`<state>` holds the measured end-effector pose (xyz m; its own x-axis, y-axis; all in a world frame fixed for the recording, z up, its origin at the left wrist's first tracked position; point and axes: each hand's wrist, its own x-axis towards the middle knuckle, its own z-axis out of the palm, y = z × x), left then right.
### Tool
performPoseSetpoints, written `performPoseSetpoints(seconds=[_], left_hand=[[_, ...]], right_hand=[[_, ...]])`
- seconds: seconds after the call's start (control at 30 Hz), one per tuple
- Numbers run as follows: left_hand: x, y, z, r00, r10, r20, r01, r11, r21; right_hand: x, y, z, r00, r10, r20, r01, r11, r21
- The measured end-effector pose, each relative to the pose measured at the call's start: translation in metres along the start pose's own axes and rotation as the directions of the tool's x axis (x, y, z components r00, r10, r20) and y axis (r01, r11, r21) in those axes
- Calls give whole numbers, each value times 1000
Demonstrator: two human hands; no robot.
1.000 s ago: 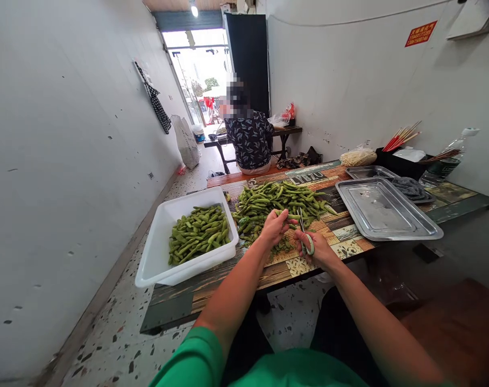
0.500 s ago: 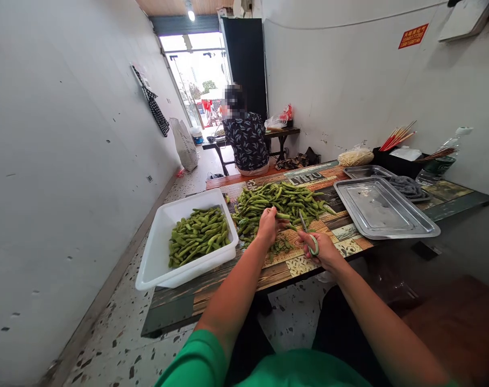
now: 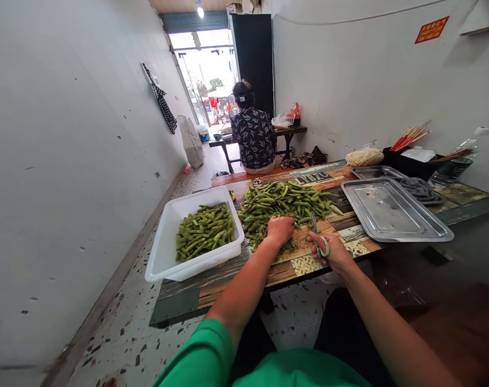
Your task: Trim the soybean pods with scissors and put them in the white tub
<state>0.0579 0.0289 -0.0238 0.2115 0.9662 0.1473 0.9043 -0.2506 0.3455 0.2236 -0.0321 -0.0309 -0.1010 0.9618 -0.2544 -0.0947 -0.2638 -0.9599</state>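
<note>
My right hand [image 3: 331,251] grips a pair of scissors [image 3: 324,246] by its pale handles, blades pointing away over the table's near side. At the front edge of a heap of green soybean pods [image 3: 286,198], my left hand [image 3: 280,230] is closed, knuckles up. Its fingertips are turned away from view, so I cannot make out what they hold. Small trimmed bits lie on the table around and below this hand. To the left, a white plastic tub [image 3: 154,259] holds more soybean pods [image 3: 206,231].
The patterned wooden table [image 3: 309,266] also bears a metal tray [image 3: 393,212], a second tray behind it with something dark grey, a black box of skewers [image 3: 405,161], a noodle-like bag [image 3: 364,157] and a plastic bottle [image 3: 456,166]. A person [image 3: 252,134] sits ahead, back turned.
My left hand has lowered to the heap's front edge, and the pod it held up is out of sight. My right hand keeps the scissors. The view has shifted slightly left.
</note>
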Motion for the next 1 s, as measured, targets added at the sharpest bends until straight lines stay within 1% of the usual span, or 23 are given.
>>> performPoseSetpoints(seconds=[0.07,0.2,0.27,0.33,0.4,0.47,0.53,0.6,0.7,0.77,0.83,0.9,1.0], left_hand=[[1,0,-1,999,29,22,-30,999,37],[0,2,-1,996,76,56,-77,997,20],[-1,4,-1,995,85,61,-88,995,50],[-3,6,-3,995,84,48,-88,992,90],[-5,6,-6,997,76,-5,-75,994,79],[-6,5,-10,995,36,-91,-36,999,-2],[-6,3,-11,987,-31,-156,12,992,-124],[-4,2,-10,980,-83,-178,37,968,-249],[-1,0,-6,972,-120,-201,27,911,-412],[1,1,-4,966,-143,-214,20,871,-491],[1,2,-4,965,-158,-209,22,842,-539],[1,3,-6,969,-155,-192,23,831,-555],[0,4,-8,978,-120,-168,5,828,-561]], right_hand=[[1,1,0,1000,-4,13,4,1000,-14],[3,3,1,999,-7,39,9,999,-50],[3,4,1,999,-6,44,9,997,-74],[3,3,2,999,0,43,4,995,-96],[1,1,2,999,9,37,-5,994,-109],[-2,-3,3,999,15,37,-11,994,-112],[-3,-6,4,999,12,46,-7,994,-113],[-3,-8,5,998,3,60,4,993,-119],[0,-11,5,999,-14,52,22,988,-151],[2,-12,6,999,-13,36,20,982,-188],[4,-13,6,1000,2,27,4,975,-220],[5,-15,7,1000,4,15,0,967,-255],[7,-17,7,999,-41,12,43,947,-320]])
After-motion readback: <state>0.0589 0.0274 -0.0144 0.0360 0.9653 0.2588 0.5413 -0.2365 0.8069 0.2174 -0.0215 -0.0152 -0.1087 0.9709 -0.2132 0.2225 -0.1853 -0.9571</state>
